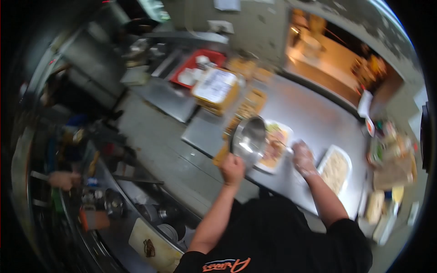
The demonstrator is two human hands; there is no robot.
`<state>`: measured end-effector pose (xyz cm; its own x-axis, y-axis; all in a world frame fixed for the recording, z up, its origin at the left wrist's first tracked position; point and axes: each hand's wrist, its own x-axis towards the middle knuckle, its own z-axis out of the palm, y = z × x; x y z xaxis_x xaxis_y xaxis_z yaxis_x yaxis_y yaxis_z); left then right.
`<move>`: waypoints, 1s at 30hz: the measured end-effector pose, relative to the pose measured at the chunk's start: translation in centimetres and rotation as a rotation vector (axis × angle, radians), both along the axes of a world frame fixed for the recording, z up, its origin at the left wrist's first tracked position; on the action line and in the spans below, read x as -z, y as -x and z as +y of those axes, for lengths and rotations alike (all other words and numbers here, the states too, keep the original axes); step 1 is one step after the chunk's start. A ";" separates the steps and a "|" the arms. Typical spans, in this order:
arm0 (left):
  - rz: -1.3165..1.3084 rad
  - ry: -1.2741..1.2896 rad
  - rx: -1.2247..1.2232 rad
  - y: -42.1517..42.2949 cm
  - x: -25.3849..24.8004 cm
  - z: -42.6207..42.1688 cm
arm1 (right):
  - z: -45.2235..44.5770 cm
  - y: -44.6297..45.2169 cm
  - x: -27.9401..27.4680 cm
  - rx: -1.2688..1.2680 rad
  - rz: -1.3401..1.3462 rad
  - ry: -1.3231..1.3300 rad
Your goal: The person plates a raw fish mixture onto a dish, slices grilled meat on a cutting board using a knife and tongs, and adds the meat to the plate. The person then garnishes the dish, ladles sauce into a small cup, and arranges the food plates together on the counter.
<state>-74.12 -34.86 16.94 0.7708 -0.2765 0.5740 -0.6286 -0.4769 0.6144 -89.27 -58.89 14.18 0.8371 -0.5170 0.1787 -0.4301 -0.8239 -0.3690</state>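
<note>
My left hand (233,169) grips the rim of a shiny metal bowl (253,139), which is tilted on its side beside a white oblong dish (267,169). The dish holds mixed food (274,148) with pinkish, yellow and green pieces. On its other side is my right hand (302,158), in a clear plastic glove, with its fingers drawn together. A thin shape seems to stick out from those fingers towards the dish, but blur hides what it is. Close to my right wrist stands a second white dish (349,169) filled with pale, grainy food (334,172).
A steel table (314,102) runs under a serving opening (327,59). Food-filled trays (248,109), a lidded yellow tub (215,88) and a red crate (221,57) stand beyond the bowl. Packages (393,173) line the right side. Another person's hand (64,180) shows far left, near a cutting board (152,239).
</note>
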 end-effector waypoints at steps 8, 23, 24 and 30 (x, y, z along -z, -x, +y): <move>0.465 0.323 -0.186 0.6 -1.0 0.9 | 1.3 -0.8 -3.7 0.124 0.058 -0.013; 0.512 0.425 -0.255 -0.3 -1.5 4.8 | 6.9 4.9 2.4 0.033 0.004 -0.051; 0.516 0.410 -0.257 -0.5 -1.6 4.9 | 7.5 4.5 2.5 0.007 -0.016 -0.085; 0.488 0.378 -0.270 -1.7 -1.8 6.1 | 5.2 1.2 1.2 0.047 -0.075 0.022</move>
